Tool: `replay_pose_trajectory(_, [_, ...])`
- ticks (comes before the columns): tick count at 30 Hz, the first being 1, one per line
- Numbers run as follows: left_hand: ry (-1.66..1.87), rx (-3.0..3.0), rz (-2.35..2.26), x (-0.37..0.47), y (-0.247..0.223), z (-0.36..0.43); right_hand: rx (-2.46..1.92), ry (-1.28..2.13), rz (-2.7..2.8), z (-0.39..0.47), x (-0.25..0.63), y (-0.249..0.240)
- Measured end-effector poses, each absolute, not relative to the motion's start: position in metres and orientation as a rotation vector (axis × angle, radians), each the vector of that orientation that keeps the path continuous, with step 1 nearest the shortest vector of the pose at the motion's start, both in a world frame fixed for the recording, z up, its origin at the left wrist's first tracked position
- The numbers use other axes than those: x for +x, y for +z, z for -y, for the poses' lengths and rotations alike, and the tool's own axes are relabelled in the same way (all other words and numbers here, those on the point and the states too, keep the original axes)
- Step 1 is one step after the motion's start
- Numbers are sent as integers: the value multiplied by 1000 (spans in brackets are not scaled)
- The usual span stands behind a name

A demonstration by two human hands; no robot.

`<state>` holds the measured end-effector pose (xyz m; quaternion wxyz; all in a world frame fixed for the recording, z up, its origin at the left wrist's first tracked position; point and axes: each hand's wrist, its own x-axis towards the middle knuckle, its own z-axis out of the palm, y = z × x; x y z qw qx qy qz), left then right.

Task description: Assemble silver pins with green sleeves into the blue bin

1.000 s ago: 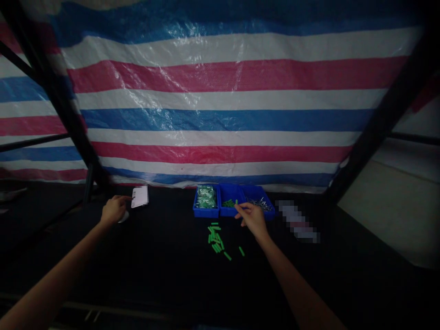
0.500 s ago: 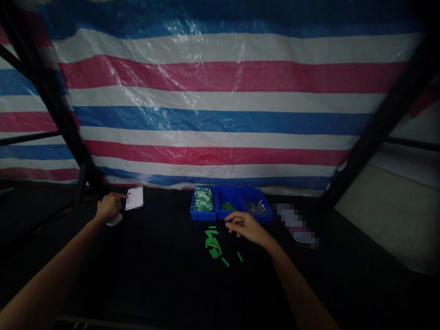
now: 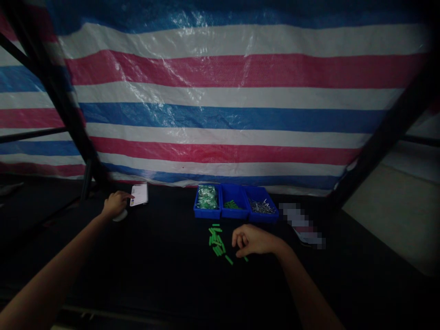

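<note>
My left hand [image 3: 115, 205] has its index finger stretched onto the lit screen of a phone [image 3: 139, 195] lying on the black table. A white rounded object [image 3: 120, 216] shows partly under that hand. My right hand [image 3: 248, 240] hovers over the table with its fingers loosely curled and the thumb apart; nothing shows in it. Just left of it lies a loose pile of green wall plugs [image 3: 216, 240]. One separate green plug [image 3: 246, 259] is partly covered by the right hand.
Three blue bins stand in a row: the left bin [image 3: 207, 213] holds clear bags with green contents, the middle bin [image 3: 234, 214] green plugs, the right bin [image 3: 264, 218] screws. A blurred-out flat item [image 3: 302, 227] lies to the right. Striped sheeting [image 3: 220, 119] hangs behind.
My right hand has moved from the front of the middle bin toward me, over the table beside the pile. My left finger stays at the phone, whose screen picture has changed. The view has shifted slightly.
</note>
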<state>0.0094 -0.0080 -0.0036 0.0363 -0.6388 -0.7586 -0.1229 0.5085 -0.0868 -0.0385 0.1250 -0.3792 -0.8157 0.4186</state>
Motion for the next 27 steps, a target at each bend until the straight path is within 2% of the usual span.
replay_pose_trajectory(4, [-200, -1975, 2317, 5, -8, 4, -1130, 1209, 2371, 86, 509, -40])
replay_pose_trajectory(11, [-368, -1934, 2280, 2, -11, 3, -1157, 1262, 2386, 87, 519, -34])
replay_pose_trajectory(14, [-629, -1917, 2221, 10, -9, 4, -1199, 1283, 2387, 88, 520, -32])
replay_pose_trajectory(18, [-1177, -1906, 2023, 53, -3, 5, -1218, 1326, 2362, 89, 518, -30])
replay_pose_trajectory(27, [-2104, -2227, 1499, 254, 21, 50, -1241, 1246, 2324, 85, 518, -34])
